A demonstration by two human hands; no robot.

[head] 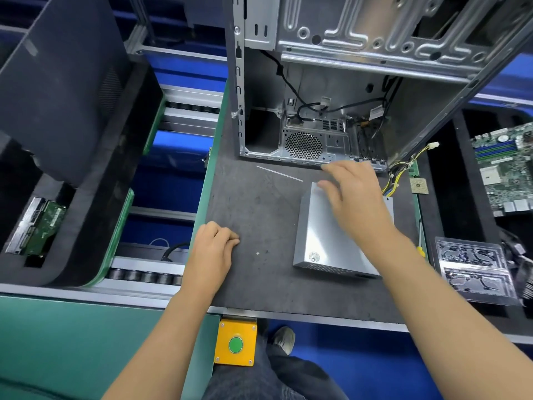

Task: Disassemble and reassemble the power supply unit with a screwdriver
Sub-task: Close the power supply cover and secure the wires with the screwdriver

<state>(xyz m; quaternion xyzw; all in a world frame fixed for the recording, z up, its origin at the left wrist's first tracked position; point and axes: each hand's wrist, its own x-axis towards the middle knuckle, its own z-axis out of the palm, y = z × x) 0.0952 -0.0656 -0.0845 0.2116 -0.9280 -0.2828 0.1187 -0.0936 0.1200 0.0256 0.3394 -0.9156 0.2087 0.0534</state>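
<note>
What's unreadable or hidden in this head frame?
- Right hand: motion-blurred over the power supply unit; contact unclear.
- The unit's far end: covered by that hand.
- Round sticker on the unit: too small to read.
- Screwdriver: only part shows past the right forearm, tip hidden.
- Left hand: fingers curled on the mat; contents hidden.
- Motherboard: cut by the right edge.

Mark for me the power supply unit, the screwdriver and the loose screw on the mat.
power supply unit (pixel 323 235): head view, on its bare top panel.
screwdriver (pixel 421 249): head view, on its yellow handle at the mat's right edge.
loose screw (pixel 257 253): head view, on the tiny screw itself.
</note>
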